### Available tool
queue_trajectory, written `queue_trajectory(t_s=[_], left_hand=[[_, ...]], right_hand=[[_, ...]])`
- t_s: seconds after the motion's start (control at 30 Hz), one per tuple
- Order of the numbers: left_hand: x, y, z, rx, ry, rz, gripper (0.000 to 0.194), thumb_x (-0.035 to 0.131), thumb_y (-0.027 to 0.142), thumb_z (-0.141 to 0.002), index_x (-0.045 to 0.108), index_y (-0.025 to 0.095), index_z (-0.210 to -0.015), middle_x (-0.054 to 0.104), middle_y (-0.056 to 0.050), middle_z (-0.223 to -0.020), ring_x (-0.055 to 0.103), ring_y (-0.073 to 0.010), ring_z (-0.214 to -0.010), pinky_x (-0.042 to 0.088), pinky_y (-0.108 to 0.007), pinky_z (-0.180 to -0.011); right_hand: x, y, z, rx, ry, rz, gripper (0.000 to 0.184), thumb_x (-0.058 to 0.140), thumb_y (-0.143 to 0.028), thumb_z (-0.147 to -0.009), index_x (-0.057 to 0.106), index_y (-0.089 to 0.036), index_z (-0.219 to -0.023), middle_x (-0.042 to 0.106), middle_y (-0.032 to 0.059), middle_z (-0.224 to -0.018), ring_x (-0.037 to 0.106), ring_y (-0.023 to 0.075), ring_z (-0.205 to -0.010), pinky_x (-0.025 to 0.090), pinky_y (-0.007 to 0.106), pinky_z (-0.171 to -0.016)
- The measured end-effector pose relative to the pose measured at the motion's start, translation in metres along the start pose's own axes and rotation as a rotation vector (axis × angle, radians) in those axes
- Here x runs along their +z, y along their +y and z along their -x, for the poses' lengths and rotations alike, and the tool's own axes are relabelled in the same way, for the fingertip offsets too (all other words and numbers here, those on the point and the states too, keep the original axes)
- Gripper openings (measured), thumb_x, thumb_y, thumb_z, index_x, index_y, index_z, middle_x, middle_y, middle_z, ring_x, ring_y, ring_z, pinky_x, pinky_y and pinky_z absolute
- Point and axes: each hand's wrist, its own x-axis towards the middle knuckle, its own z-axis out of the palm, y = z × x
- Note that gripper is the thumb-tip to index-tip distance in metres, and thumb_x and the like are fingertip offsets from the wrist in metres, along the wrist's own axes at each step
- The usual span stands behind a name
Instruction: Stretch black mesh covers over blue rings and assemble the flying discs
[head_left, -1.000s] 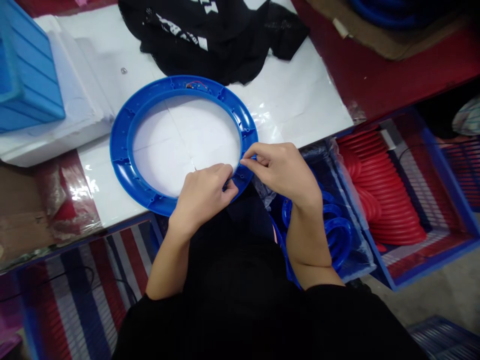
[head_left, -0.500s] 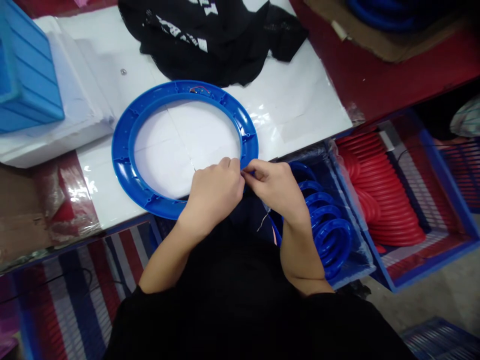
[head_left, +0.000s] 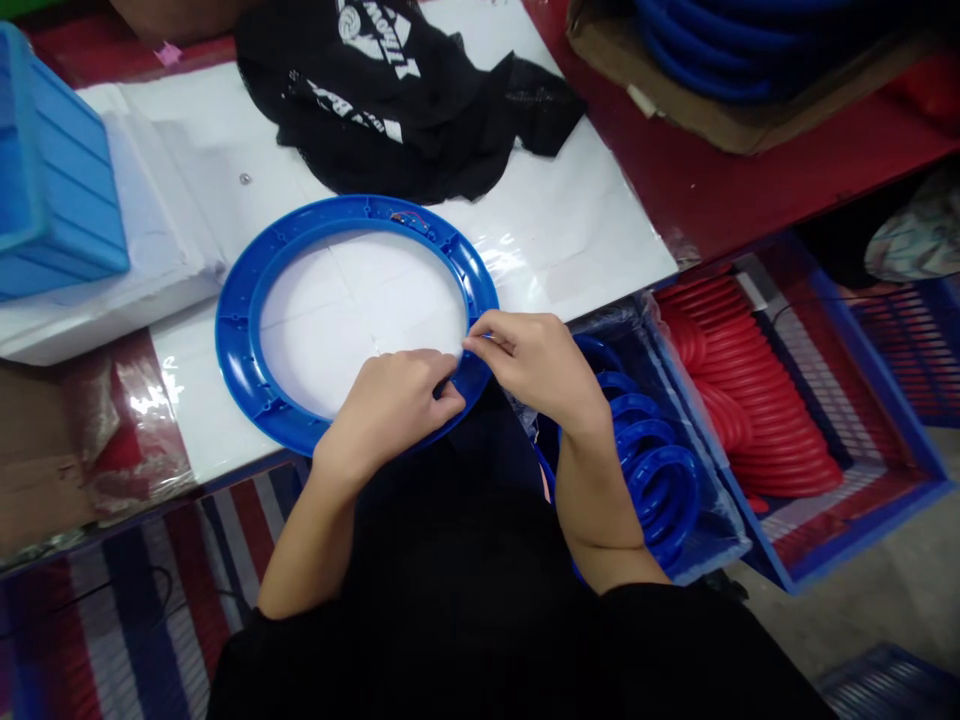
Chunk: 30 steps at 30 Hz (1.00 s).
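A blue plastic ring (head_left: 238, 345) lies with its ribbed, hollow side up at the front edge of the white-covered table. Small red wires and a little part (head_left: 411, 220) sit in its channel at the far side. My left hand (head_left: 394, 405) is closed over the ring's near right part, fingers curled and thumb by the rim. Just right of it, my right hand (head_left: 540, 365) pinches thumb and forefinger together at the ring's right side. Whatever is between those fingertips is too small to make out.
A black printed cloth (head_left: 420, 110) lies behind the ring. On the left stands a light blue bin (head_left: 75, 170). Below the table's right edge are blue rings (head_left: 660, 480) in a crate and red rings (head_left: 780, 400) in another. More blue rings (head_left: 705, 50) rest on cardboard.
My hands have drawn slightly apart, the left shifting leftward along the ring. A thin wire that hung below my right hand no longer shows. The whole view has shifted a little.
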Motion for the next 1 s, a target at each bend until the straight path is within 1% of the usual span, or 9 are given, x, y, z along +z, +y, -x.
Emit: queue_trajectory(t_s=[0.17, 0.3, 0.4, 0.5, 0.57, 0.67, 0.73, 0.87, 1.0], left_hand=[[-0.004, -0.008, 0.002, 0.05, -0.044, 0.037, 0.017, 0.053, 0.022, -0.092, 0.057, 0.023, -0.076, 0.071, -0.002, -0.08, 0.06, -0.0189, -0.069, 0.032, -0.034, -0.064], [-0.01, -0.007, 0.009, 0.061, -0.091, 0.044, 0.019, 0.053, 0.032, -0.103, 0.065, 0.022, -0.093, 0.075, -0.004, -0.093, 0.068, -0.0222, -0.08, 0.039, -0.034, -0.068], [-0.006, 0.008, 0.006, -0.047, -0.056, -0.017, 0.024, 0.049, 0.033, -0.107, 0.068, 0.018, -0.111, 0.076, -0.01, -0.106, 0.072, -0.0268, -0.086, 0.044, -0.036, -0.069], [0.0, 0.023, -0.002, -0.16, -0.028, -0.095, 0.03, 0.041, 0.021, -0.107, 0.067, 0.014, -0.12, 0.076, -0.015, -0.111, 0.074, -0.0295, -0.086, 0.043, -0.038, -0.066], [0.0, 0.025, -0.004, -0.149, -0.038, -0.08, 0.03, 0.042, 0.018, -0.105, 0.068, 0.015, -0.12, 0.076, -0.014, -0.113, 0.075, -0.0299, -0.088, 0.042, -0.038, -0.066], [-0.004, 0.017, 0.001, -0.116, -0.045, -0.02, 0.026, 0.045, 0.018, -0.102, 0.07, 0.02, -0.109, 0.078, -0.008, -0.11, 0.075, -0.0288, -0.09, 0.037, -0.037, -0.064], [-0.007, 0.011, 0.008, -0.123, -0.041, -0.002, 0.024, 0.046, 0.018, -0.1, 0.069, 0.022, -0.101, 0.079, -0.005, -0.105, 0.074, -0.0275, -0.089, 0.032, -0.037, -0.062], [-0.009, 0.008, 0.015, -0.136, -0.04, -0.004, 0.023, 0.047, 0.018, -0.099, 0.068, 0.023, -0.093, 0.079, -0.004, -0.1, 0.072, -0.0259, -0.086, 0.027, -0.037, -0.062], [-0.007, 0.011, 0.016, -0.175, -0.043, -0.024, 0.024, 0.046, 0.018, -0.098, 0.069, 0.023, -0.094, 0.08, -0.005, -0.098, 0.071, -0.0255, -0.082, 0.024, -0.037, -0.061]], right_hand=[[0.007, 0.003, 0.009, 0.072, 0.018, 0.06, 0.015, 0.067, -0.029, -0.101, 0.073, -0.023, -0.089, 0.068, -0.001, -0.072, 0.057, 0.0162, -0.066, 0.035, 0.032, -0.068], [0.015, -0.002, 0.018, 0.122, 0.038, 0.089, 0.016, 0.065, -0.028, -0.101, 0.07, -0.023, -0.086, 0.069, 0.0, -0.073, 0.059, 0.0175, -0.067, 0.034, 0.032, -0.067], [0.022, -0.009, 0.022, 0.114, 0.06, 0.136, 0.019, 0.061, -0.023, -0.101, 0.066, -0.023, -0.082, 0.07, 0.0018, -0.074, 0.059, 0.0182, -0.067, 0.031, 0.032, -0.066], [0.023, -0.013, 0.027, 0.097, 0.053, 0.18, 0.022, 0.056, -0.02, -0.101, 0.064, -0.022, -0.08, 0.071, 0.0032, -0.076, 0.058, 0.0181, -0.065, 0.028, 0.033, -0.064], [0.019, -0.011, 0.031, 0.083, -0.007, 0.15, 0.023, 0.056, -0.022, -0.102, 0.066, -0.022, -0.081, 0.071, 0.003, -0.075, 0.058, 0.0179, -0.065, 0.029, 0.033, -0.063], [0.003, -0.004, 0.034, 0.016, -0.219, -0.015, 0.019, 0.057, -0.023, -0.102, 0.074, -0.023, -0.095, 0.072, 0.0006, -0.075, 0.059, 0.0163, -0.063, 0.036, 0.03, -0.064], [-0.008, 0.001, 0.032, -0.028, -0.291, -0.13, 0.019, 0.058, -0.024, -0.102, 0.077, -0.023, -0.101, 0.073, -0.0005, -0.077, 0.06, 0.0148, -0.063, 0.04, 0.028, -0.065], [-0.016, 0.005, 0.019, -0.023, -0.115, -0.193, 0.019, 0.067, -0.032, -0.101, 0.076, -0.02, -0.09, 0.062, -0.0033, -0.065, 0.052, 0.0124, -0.059, 0.04, 0.027, -0.062], [-0.005, 0.006, 0.003, -0.038, -0.002, -0.145, 0.017, 0.074, -0.03, -0.098, 0.073, -0.02, -0.084, 0.044, -0.0077, -0.056, 0.04, 0.0104, -0.056, 0.034, 0.028, -0.058]])
